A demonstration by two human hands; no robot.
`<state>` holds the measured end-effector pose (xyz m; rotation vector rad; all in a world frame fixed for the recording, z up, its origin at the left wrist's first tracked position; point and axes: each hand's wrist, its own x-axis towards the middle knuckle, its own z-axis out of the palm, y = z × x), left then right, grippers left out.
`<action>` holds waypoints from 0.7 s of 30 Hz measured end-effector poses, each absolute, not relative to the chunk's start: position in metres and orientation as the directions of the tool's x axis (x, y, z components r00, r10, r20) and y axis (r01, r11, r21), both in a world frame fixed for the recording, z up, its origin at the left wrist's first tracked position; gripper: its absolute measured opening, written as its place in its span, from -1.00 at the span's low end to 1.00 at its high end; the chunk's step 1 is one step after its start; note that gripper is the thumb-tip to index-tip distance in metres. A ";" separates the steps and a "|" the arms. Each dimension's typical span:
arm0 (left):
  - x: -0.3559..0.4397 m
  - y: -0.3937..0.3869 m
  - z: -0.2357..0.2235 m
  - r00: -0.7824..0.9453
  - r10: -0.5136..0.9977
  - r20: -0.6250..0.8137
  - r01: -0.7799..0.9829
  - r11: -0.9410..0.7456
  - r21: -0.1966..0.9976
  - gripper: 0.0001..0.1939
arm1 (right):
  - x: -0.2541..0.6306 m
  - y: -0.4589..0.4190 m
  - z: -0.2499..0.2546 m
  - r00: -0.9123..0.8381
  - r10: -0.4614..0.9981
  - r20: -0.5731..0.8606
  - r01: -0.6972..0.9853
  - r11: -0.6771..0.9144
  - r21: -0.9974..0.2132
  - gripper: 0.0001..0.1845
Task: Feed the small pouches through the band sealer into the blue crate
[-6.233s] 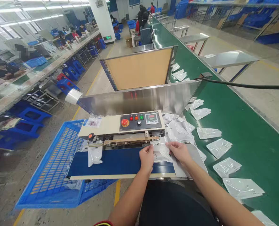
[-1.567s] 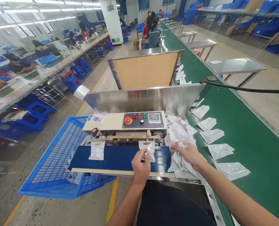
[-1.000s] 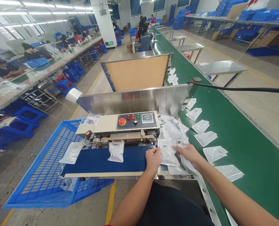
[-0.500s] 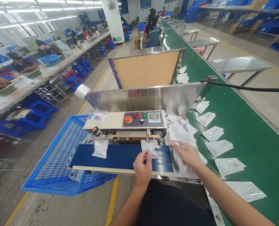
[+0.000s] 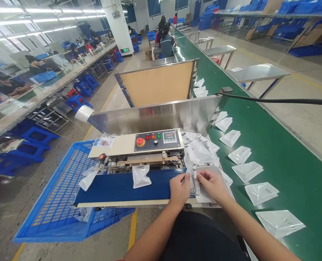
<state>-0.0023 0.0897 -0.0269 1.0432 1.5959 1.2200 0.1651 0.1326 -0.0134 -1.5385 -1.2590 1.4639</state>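
A clear plastic bag (image 5: 194, 184) stands between my two hands at the right end of the blue belt. My left hand (image 5: 179, 188) pinches its left edge and my right hand (image 5: 212, 185) grips its right edge; its contents are unclear. Behind the belt is a band sealing machine (image 5: 136, 143) with a red stop knob and a small display. One filled bag (image 5: 141, 177) hangs by its top from the sealing band, over the blue belt (image 5: 109, 192). Another bag (image 5: 88, 179) tilts off the belt's left end. Beside my right hand lies a heap of filled bags (image 5: 201, 150).
A blue basket (image 5: 50, 237) sits under the belt's left end, with bags inside. To the right, a green conveyor (image 5: 294, 174) carries several spaced bags. A metal panel (image 5: 155, 117) rises behind the machine. A black cable (image 5: 275, 100) crosses the conveyor. People sit at benches farther off.
My left hand moved right from the belt to join my right hand at a bag. Bags on the belt shifted left; the leftmost now tips over the end. The view turned slightly right.
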 end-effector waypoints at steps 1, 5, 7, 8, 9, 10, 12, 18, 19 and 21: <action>-0.002 0.095 -0.031 -0.312 0.936 -0.161 0.116 0.206 0.972 -0.50 | 0.168 0.137 -0.018 -0.038 0.931 -0.362 0.205 -0.347 -0.915 -0.49; -0.003 0.115 -0.046 -0.420 0.844 -0.333 -0.002 0.366 0.931 -0.42 | 0.171 0.159 -0.032 0.125 0.880 -0.459 0.185 -0.475 -0.860 -0.67; -0.007 0.120 -0.051 -0.442 0.811 -0.384 -0.050 0.405 0.913 -0.43 | 0.165 0.169 -0.034 0.119 0.875 -0.470 0.204 -0.485 -0.851 -0.71; -0.011 0.119 -0.053 -0.457 0.796 -0.397 -0.073 0.411 0.909 -0.43 | 0.159 0.174 -0.034 0.100 0.874 -0.475 0.214 -0.485 -0.848 -0.71; -0.015 0.118 -0.054 -0.476 0.782 -0.404 -0.096 0.410 0.907 -0.43 | 0.151 0.178 -0.034 0.073 0.874 -0.481 0.216 -0.485 -0.848 -0.71; -0.020 0.116 -0.055 -0.497 0.768 -0.404 -0.117 0.402 0.908 -0.43 | 0.143 0.182 -0.032 0.040 0.872 -0.487 0.206 -0.484 -0.850 -0.69; -0.033 0.110 -0.056 -0.540 0.739 -0.402 -0.161 0.378 0.912 -0.43 | 0.125 0.186 -0.027 -0.044 0.868 -0.495 0.166 -0.483 -0.860 -0.65; -0.079 0.094 -0.053 -0.604 0.682 -0.413 -0.269 0.313 0.911 -0.47 | 0.128 0.150 -0.011 -0.203 0.871 -0.448 0.154 -0.424 -0.893 -0.41; -0.085 0.090 -0.052 -0.628 0.667 -0.401 -0.258 0.307 0.916 -0.49 | 0.143 0.133 -0.012 -0.207 0.877 -0.433 0.182 -0.401 -0.898 -0.39; -0.095 0.078 -0.047 -0.703 0.627 -0.336 -0.182 0.297 0.937 -0.52 | 0.184 0.090 -0.021 -0.164 0.901 -0.401 0.247 -0.356 -0.901 -0.37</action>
